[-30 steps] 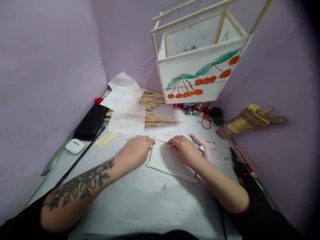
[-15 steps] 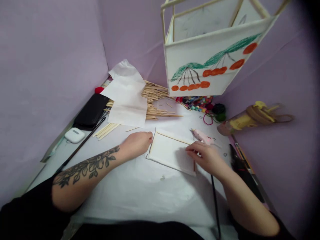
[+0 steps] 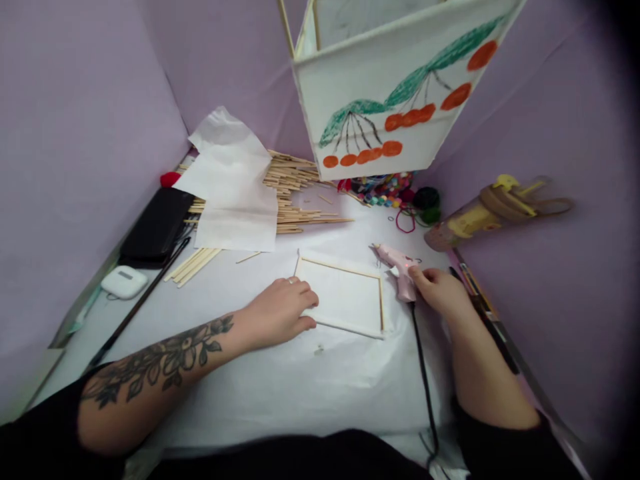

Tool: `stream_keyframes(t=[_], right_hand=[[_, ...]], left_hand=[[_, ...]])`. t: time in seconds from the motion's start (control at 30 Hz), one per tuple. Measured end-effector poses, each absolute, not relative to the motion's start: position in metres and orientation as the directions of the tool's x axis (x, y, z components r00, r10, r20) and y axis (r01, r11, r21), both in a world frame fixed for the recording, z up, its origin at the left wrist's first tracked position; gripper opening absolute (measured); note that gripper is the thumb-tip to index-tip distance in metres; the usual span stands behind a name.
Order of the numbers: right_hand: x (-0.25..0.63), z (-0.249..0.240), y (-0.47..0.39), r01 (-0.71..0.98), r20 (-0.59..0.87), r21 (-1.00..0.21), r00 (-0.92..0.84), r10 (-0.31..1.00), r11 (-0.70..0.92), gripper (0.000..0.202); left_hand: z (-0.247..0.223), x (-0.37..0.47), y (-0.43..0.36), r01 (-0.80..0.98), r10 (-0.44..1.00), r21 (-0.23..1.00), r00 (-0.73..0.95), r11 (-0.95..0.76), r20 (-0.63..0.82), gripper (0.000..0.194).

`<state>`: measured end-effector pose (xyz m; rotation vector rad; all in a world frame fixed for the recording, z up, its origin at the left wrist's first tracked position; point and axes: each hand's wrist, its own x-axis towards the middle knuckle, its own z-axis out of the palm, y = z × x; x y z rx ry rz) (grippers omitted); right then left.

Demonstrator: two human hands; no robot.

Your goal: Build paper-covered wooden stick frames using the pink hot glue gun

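Note:
A flat rectangular frame of thin wooden sticks [image 3: 381, 303] lies on white paper in front of me. My left hand [image 3: 283, 310] rests over its left side, thumb apart from the bent fingers, gripping nothing visible. At the right, my right hand [image 3: 440, 291] has its thumb and fingers closed at the back of a pink hot glue gun [image 3: 395, 257]. The gun's nozzle points to the far left and a small red light glows on its body. Its black cord [image 3: 423, 373] runs toward me. Some fingers of the right hand are hidden.
A paper box with painted cherries [image 3: 380, 113] hangs or stands high at the back. Behind lie wooden sticks [image 3: 295, 177], white paper sheets [image 3: 235, 193], and colourful beads [image 3: 385, 190]. A tumbler [image 3: 465, 217] stands right; a black case [image 3: 157, 227] and white earbud case [image 3: 124, 283] lie left.
My right hand has left the stick frame and moved right onto the glue gun. My left hand has spread its thumb and shifted over the frame's left side. The view has shifted slightly.

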<state>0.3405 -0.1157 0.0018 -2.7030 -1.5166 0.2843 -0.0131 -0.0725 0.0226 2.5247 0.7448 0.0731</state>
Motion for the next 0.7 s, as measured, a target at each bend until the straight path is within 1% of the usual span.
stream_keyframes(t=[0.07,0.17,0.3,0.43,0.6,0.67,0.7], right_hand=[[0.335,-0.004,-0.113,0.844,-0.138,-0.134,0.503,0.853,-0.519,0.057],[0.330,-0.007,-0.108,0.848,-0.125,-0.144,0.496,0.859,-0.510,0.061],[0.330,-0.006,-0.107,0.840,-0.177,-0.189,0.480,0.859,-0.508,0.058],[0.329,-0.005,-0.109,0.770,-0.190,-0.291,0.536,0.823,-0.568,0.051],[0.325,-0.002,-0.111,0.710,-0.154,-0.386,0.580,0.800,-0.589,0.047],[0.325,0.000,-0.112,0.650,-0.155,-0.471,0.604,0.781,-0.596,0.044],[0.326,0.001,-0.113,0.583,-0.177,-0.550,0.618,0.766,-0.598,0.042]], left_hand=[[0.021,-0.011,-0.075,0.516,0.528,0.445,0.842,-0.732,-0.108,0.025],[0.021,-0.009,-0.077,0.509,0.506,0.402,0.854,-0.762,-0.123,0.023],[0.023,-0.007,-0.077,0.526,0.502,0.378,0.848,-0.762,-0.168,0.020],[0.026,-0.005,-0.078,0.552,0.499,0.404,0.833,-0.729,-0.238,0.011],[0.025,-0.004,-0.079,0.562,0.497,0.445,0.827,-0.698,-0.264,0.006],[0.028,-0.004,-0.077,0.559,0.494,0.462,0.828,-0.689,-0.265,0.007],[0.030,-0.005,-0.075,0.560,0.496,0.465,0.827,-0.686,-0.265,0.008]])
